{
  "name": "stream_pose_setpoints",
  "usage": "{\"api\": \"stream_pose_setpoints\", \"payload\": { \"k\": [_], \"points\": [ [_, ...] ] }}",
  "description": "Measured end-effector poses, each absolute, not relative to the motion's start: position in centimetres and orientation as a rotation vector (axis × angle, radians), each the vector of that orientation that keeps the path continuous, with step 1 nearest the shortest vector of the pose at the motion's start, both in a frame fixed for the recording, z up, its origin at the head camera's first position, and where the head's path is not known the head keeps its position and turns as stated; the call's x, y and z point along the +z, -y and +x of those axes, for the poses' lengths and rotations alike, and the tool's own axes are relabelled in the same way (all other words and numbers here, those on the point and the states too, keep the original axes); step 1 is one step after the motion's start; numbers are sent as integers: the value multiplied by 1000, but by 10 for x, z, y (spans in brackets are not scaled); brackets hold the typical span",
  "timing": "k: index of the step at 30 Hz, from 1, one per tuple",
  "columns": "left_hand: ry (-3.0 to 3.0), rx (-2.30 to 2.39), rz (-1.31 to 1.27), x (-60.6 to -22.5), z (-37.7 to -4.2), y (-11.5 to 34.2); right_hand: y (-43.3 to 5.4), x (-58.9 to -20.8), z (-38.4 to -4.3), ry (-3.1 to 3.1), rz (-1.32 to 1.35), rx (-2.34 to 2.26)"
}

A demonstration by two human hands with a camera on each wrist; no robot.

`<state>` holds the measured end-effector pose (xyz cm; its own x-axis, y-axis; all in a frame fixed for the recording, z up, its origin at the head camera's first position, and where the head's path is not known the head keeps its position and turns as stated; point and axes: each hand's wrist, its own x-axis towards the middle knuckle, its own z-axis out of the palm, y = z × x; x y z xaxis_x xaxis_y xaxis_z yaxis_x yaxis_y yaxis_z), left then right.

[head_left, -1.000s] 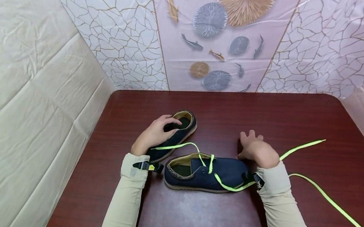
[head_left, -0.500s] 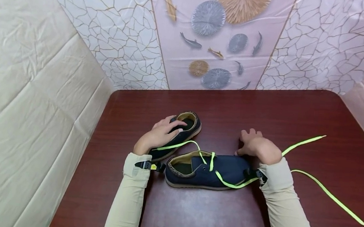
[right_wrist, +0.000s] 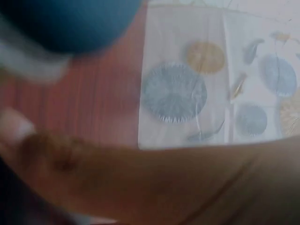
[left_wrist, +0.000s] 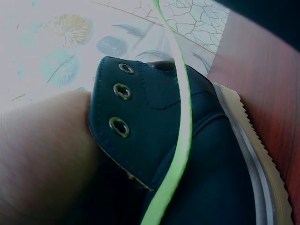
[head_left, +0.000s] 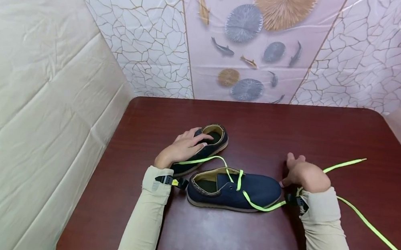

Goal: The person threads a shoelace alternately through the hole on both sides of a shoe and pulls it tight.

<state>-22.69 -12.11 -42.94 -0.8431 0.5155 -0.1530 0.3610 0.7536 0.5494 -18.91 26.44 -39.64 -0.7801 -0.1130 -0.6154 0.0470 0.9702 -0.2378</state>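
dark red surface carried the far shoe beneath the left hand, its fingers relaxed near the opening; the near shoe lay toe-end just beside the loosely bent, relaxed right hand.

shoe upr: matt, smooth | eyelets: shiny metal | lace: cloth | tbl: smooth wood-look, semi-gloss

Booth-like setting; patterned backdrop, wrinkled side sheets, reddish-brown table
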Motion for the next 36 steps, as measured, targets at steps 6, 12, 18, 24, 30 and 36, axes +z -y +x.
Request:
{"api": "stream_pose_setpoints", "payload": {
  "k": [6,12,18,24,30,36],
  "points": [
    [-2654,746,682,-430,-228,120,-262,-405,-168,-2557,-258,-415],
    [-2682,779,613,-431,-225,138,-258,-421,-155,-2734,-416,-553],
    [-2667,807,610,-433,-221,144,-265,-437,-140,-2848,-482,-834],
    [-2652,803,632,-435,-220,138,-275,-444,-126,-2963,-410,-1065],
    [-2640,806,658,-436,-223,128,-279,-443,-117,-3128,-366,-1210],
    [-2626,817,679,-434,-225,117,-285,-437,-109,-3206,-336,-1749]
  ]
}}
